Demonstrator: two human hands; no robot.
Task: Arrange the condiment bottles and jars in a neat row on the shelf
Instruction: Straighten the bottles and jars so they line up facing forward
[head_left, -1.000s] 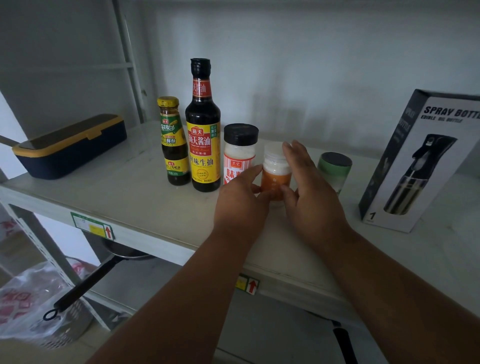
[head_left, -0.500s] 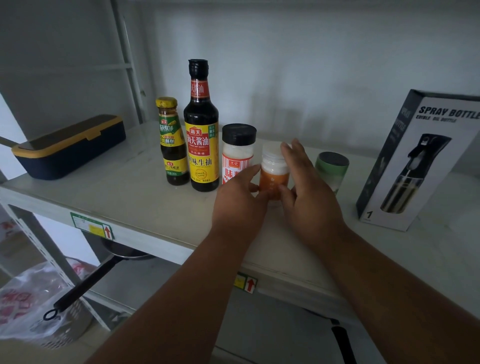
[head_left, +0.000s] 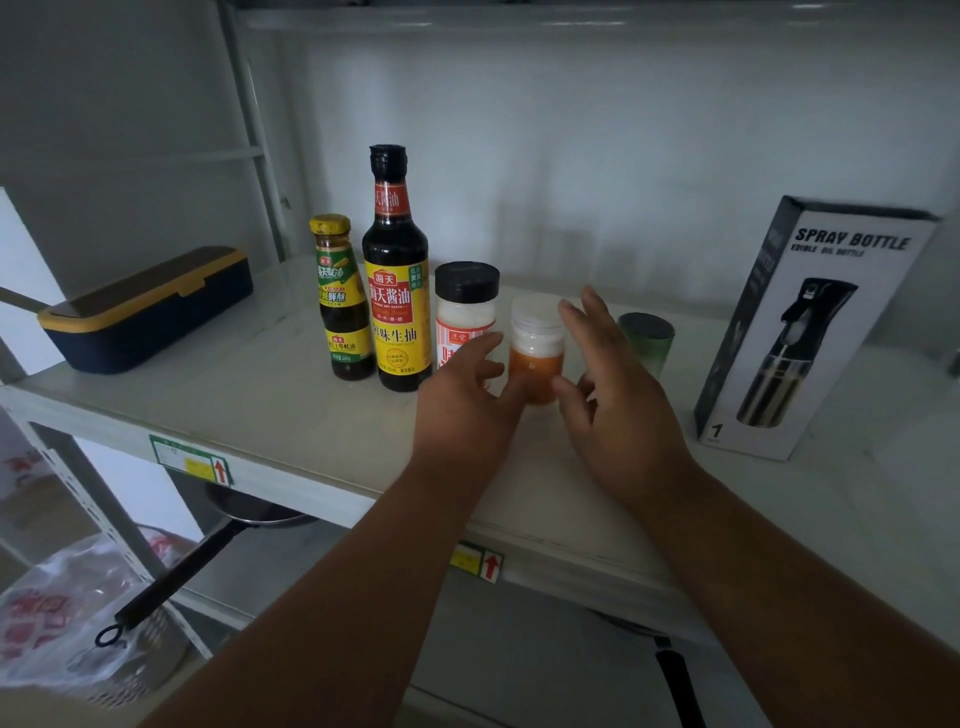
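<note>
— What are the hands doing with that jar?

— The left hand (head_left: 462, 410) and the right hand (head_left: 618, 405) flank the small clear plastic jar with the white lid (head_left: 536, 347). Both are spread, fingers loose. The left fingertips sit against its lower left side; the right palm stands just beside it, and whether it touches I cannot tell. Neither hand closes round the jar.

— What's in the jar?

— Orange stuff in the lower half, paler above. It stands upright on the pale shelf board (head_left: 260, 410), near the middle.

— And the rest of the row?

— To its left, close by, a clear shaker with a black cap (head_left: 466, 306) holding white grains, then a tall dark soy sauce bottle with a yellow label (head_left: 396, 291), then a shorter brown bottle with a yellow cap (head_left: 340, 296). Behind the right hand stands a green cylindrical jar with a dark lid (head_left: 647, 335); its contents are hidden.

— Anything further out?

— A navy box with a yellow-edged lid (head_left: 150, 312) at the far left, closed, and an upright spray bottle carton (head_left: 810, 327) at the right.
</note>
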